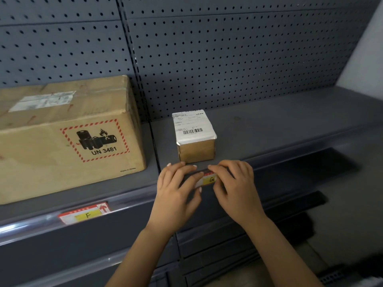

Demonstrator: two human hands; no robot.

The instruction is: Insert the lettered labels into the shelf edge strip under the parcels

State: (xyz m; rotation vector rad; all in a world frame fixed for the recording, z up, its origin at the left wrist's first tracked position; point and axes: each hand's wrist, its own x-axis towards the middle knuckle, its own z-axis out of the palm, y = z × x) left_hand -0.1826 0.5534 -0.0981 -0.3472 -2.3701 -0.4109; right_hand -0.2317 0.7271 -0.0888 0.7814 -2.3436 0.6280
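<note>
Left hand [177, 190] and right hand [237, 186], fingers curled, pinch the G label [209, 180].

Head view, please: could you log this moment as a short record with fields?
label being handled: G label, at the shelf edge strip, just below the small parcel
left hand: holds the G label's left end
right hand: holds its right end
label already in place: F label, in the strip under the large box
G label seated: cannot tell, fingers cover its edges
</note>
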